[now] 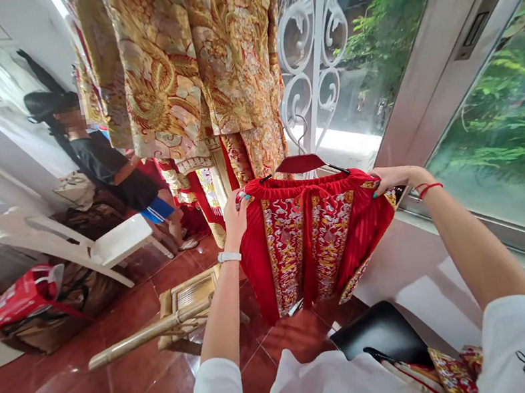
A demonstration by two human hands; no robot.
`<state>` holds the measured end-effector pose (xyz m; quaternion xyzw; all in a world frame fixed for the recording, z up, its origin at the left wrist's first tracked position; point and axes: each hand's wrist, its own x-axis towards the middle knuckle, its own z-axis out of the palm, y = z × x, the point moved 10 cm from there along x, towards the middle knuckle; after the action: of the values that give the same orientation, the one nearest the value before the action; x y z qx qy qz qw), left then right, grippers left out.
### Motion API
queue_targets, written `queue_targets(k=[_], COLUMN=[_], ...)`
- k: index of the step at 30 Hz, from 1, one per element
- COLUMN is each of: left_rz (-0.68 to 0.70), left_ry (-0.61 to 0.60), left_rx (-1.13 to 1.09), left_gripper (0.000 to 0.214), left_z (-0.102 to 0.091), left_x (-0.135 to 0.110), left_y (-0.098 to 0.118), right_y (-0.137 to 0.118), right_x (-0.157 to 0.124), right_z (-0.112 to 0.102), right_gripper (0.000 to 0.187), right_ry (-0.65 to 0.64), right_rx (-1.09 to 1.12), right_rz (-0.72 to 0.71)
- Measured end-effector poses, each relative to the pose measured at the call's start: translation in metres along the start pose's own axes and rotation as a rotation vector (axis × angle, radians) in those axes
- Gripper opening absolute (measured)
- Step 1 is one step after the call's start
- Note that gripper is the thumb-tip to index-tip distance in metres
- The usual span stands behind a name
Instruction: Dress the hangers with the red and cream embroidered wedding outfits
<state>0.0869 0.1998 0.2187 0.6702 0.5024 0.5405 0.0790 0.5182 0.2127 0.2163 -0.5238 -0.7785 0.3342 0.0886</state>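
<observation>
A red pleated skirt (311,242) with gold embroidered panels hangs from a dark red hanger (302,164) in front of me. My left hand (236,214) grips the left end of its waistband. At the right end, my right hand (391,179) pinches the waistband too; a red string circles that wrist. Above and behind hangs a gold and red embroidered robe (189,67).
A white scrolled metal grille (314,58) and a large window (500,134) stand to the right. A bamboo stool (181,312) lies on the red tiled floor. Further left are a white plastic chair (98,246) and a red bag (21,300). Another person (110,169) bends at the back.
</observation>
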Motion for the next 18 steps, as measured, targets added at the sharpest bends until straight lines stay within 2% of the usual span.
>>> queue_targets(k=[4, 7, 10, 12, 14, 15, 16, 18], left_rz=[0.004, 0.0, -0.021, -0.126, -0.287, -0.363, -0.418, -0.485], left_ry=[-0.048, -0.101, -0.148, -0.206, -0.274, -0.305, -0.33, -0.378], left_rx=[-0.013, -0.052, -0.109, -0.061, 0.048, 0.104, 0.143, 0.214], left_gripper=[0.035, 0.038, 0.052, 0.064, 0.056, 0.046, 0.037, 0.033], left_z=[0.001, -0.001, -0.002, 0.001, -0.001, -0.005, -0.011, -0.026], left_x=[-0.001, -0.002, -0.017, -0.044, -0.087, -0.113, -0.141, -0.198], left_y=[-0.001, -0.008, -0.029, -0.058, -0.094, -0.11, -0.122, -0.136], right_y=[0.005, 0.011, 0.022, 0.042, 0.078, 0.1, 0.126, 0.166], right_x=[-0.003, -0.017, -0.044, -0.075, -0.127, -0.164, -0.215, -0.347], right_z=[-0.008, -0.001, 0.022, 0.055, 0.107, 0.139, 0.165, 0.209], right_gripper=[0.046, 0.067, 0.084, 0.083, 0.072, 0.065, 0.058, 0.057], right_ry=[0.331, 0.504, 0.63, 0.652, 0.598, 0.563, 0.641, 0.948], right_rx=[0.085, 0.213, 0.298, 0.33, 0.395, 0.424, 0.437, 0.334], right_rz=[-0.078, -0.11, -0.091, -0.033, 0.093, 0.189, 0.323, 0.673])
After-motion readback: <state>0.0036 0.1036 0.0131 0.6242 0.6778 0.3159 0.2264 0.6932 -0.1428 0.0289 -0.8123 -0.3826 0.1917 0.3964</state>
